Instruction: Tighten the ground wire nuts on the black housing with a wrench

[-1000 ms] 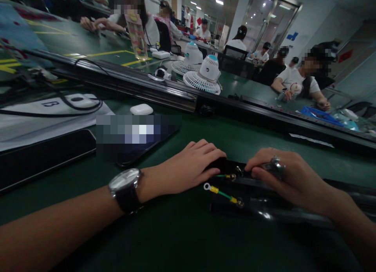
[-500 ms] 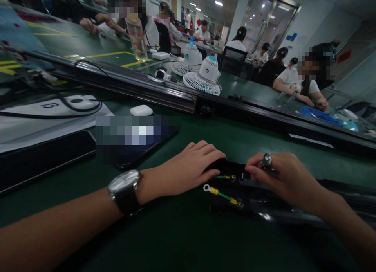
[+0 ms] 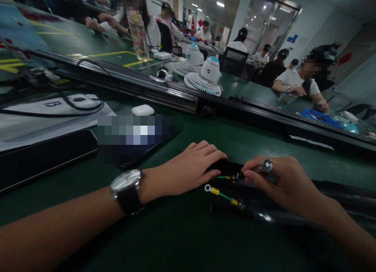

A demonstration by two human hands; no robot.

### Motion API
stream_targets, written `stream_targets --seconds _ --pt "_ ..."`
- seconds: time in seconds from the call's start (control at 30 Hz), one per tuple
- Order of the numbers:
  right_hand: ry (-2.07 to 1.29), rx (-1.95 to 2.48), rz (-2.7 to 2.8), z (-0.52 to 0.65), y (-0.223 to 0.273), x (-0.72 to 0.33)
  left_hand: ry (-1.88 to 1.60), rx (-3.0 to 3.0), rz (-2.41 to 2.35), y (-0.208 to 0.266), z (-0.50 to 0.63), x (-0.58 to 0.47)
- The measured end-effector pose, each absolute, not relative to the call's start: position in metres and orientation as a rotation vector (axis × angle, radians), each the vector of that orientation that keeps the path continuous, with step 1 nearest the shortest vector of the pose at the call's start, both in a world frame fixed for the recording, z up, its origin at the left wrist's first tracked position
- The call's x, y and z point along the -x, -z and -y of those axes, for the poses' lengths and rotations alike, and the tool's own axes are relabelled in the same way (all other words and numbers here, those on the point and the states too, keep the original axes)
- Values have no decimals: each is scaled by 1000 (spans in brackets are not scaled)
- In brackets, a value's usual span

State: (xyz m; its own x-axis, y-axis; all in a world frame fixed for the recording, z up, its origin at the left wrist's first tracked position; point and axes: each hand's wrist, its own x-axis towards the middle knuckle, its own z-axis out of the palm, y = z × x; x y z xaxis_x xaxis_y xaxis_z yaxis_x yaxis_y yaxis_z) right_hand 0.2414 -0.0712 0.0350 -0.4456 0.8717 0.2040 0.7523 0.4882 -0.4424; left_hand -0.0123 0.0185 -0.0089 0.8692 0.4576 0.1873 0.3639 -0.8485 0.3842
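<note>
My left hand (image 3: 199, 166), with a watch on its wrist, is closed over the end of a black strip (image 3: 232, 168), thumb on the near side. My right hand (image 3: 279, 178) pinches a slim metal tool (image 3: 266, 166) with a round silver end; its tip is hidden by my fingers, close to the strip. A short green wire (image 3: 225, 177) with a yellow sleeve is fixed to this strip. Nearer to me lies a second black strip (image 3: 264, 217), and its green wire (image 3: 225, 195) ends in a ring terminal (image 3: 208, 188).
A pixelated dark tablet-like device (image 3: 138, 154), a white case (image 3: 142, 110) and a black phone-like slab (image 3: 49, 156) lie to the left. Long dark rails (image 3: 176, 99) cross the green table behind my hands. Beyond stand two white fans (image 3: 205, 78) and a bottle (image 3: 139, 41); people sit farther back.
My right hand has shifted slightly left and down along the black strip with the metal tool. The left hand keeps its place on the strip. The view has moved a little.
</note>
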Motion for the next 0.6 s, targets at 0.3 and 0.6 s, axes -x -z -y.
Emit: stream_targets --seconds 0.3,0.6 --pt "-346 1172 2583 74 -52 -250 -378 -2700 -617 8 -19 12" --pt "-366 1344 2280 73 -39 -246 -412 -2698 -605 9 -19 13"
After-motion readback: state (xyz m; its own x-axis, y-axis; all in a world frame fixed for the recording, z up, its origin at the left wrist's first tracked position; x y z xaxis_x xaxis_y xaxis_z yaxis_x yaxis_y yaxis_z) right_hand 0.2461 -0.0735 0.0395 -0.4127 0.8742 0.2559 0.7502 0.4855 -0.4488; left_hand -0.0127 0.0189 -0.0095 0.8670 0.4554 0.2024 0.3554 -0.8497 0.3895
